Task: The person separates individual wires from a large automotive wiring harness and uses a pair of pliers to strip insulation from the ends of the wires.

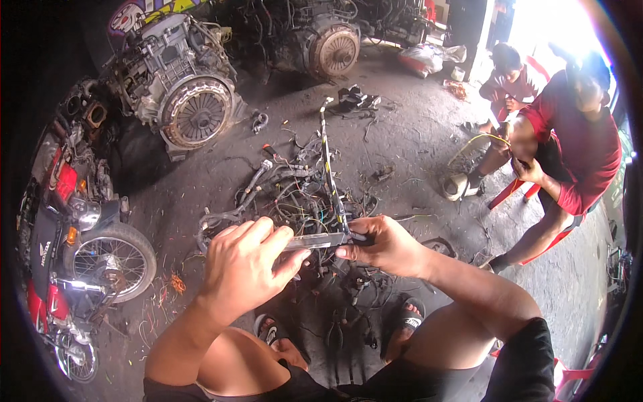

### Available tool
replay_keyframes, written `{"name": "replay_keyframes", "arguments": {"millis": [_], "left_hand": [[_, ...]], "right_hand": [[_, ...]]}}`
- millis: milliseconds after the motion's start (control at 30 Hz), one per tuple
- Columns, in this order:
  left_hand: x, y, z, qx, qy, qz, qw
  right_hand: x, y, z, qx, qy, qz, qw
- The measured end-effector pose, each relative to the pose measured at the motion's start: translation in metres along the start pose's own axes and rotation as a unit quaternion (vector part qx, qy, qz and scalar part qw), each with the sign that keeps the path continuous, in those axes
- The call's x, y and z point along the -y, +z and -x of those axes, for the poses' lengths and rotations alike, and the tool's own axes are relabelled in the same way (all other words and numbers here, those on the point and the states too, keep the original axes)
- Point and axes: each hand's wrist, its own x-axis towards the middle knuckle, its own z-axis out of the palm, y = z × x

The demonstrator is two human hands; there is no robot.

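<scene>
My left hand is closed round one end of a flat grey blade-like strip; its exact kind is hard to make out. The strip's other end meets a dark taped wire harness at my right hand. Thumb and fingers of that hand pinch the harness. A branch of it with yellow markings rises away from me to a pale connector. Under both hands lies a tangled heap of wiring harnesses on the floor. Pliers appear to lie between my feet.
An engine with a clutch stands far left, another engine behind. A motorcycle is at left. On the right, a seated person in red handles a yellow wire; a second person sits behind. Wire scraps litter the floor.
</scene>
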Motion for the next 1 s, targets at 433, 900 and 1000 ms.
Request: {"name": "replay_keyframes", "arguments": {"millis": [433, 900, 1000], "left_hand": [[-0.006, 0.015, 0.003, 0.033, 0.037, -0.116, 0.992], [0.05, 0.033, 0.014, 0.045, -0.264, 0.451, 0.852], [0.032, 0.036, 0.009, 0.08, -0.321, 0.582, 0.742]], "right_hand": [[-0.009, 0.018, 0.007, -0.05, -0.02, 0.281, 0.958], [0.007, 0.013, 0.003, -0.063, -0.001, 0.195, 0.979], [0.012, 0.016, -0.002, -0.063, 0.089, 0.108, 0.988]]}}
